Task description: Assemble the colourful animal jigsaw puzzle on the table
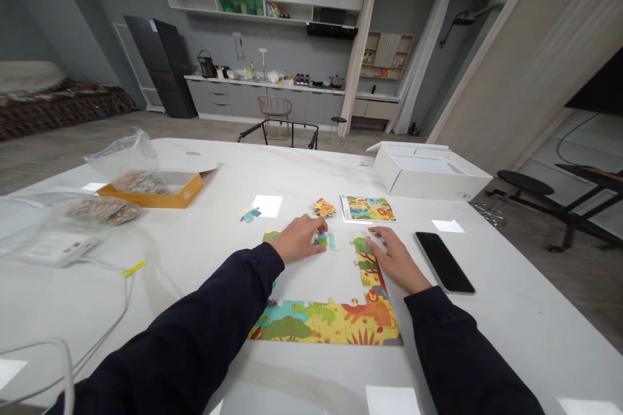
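A partly joined jigsaw puzzle [321, 322] lies on the white table, its bottom and right sides linked into a border. My left hand [302, 238] is over the top edge, thumb and fingers curled around a small blue-and-green puzzle piece [322, 240]. My right hand [393, 258] rests on the upper right side of the border, fingers apart and holding nothing. Beyond the hands are a small stack of yellow-orange pieces [324, 207] and a picture card [370, 208] showing animals. A few blue pieces [250, 214] lie farther left.
A black phone [444, 262] lies right of my right hand. An open white box [431, 172] stands at the back right. At the left are an orange box [187, 192], plastic bags of pieces [104, 209], a white power strip [61, 249] and a cable [124, 311].
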Demonstrator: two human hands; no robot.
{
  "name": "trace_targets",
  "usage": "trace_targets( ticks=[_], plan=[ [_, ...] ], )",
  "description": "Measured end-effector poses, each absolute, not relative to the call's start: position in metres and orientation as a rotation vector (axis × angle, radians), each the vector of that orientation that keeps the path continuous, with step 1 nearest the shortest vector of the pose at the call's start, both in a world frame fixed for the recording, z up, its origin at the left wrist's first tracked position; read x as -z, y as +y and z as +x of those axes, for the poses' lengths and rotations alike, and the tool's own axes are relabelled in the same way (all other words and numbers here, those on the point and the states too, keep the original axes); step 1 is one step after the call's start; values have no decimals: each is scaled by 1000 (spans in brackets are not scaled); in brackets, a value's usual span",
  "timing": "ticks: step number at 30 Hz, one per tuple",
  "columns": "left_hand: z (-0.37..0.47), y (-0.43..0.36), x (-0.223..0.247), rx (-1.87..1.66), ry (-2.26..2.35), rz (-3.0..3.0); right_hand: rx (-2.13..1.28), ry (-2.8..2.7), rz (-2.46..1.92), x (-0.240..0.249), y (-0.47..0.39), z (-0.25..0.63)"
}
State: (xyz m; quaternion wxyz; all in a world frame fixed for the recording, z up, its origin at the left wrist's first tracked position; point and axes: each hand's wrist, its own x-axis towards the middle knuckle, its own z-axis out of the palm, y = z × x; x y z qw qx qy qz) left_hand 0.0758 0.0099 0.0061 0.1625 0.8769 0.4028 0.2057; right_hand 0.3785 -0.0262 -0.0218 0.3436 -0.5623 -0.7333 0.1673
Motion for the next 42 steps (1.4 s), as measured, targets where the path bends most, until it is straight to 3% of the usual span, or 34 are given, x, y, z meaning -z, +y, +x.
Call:
trace_targets(
  ticks=[17, 25, 42],
  plan=[
    [77, 5, -11, -558, 1202, 2430, -435, -1901, -1468, 21, -26, 378],
    [91, -11, -32, -623, 799, 2660, -410, -1904, -1474, 20, -26, 377],
    [85, -11, -39, -367, 756, 2571, -416, -1901, -1483, 18, -27, 376]
  ],
)
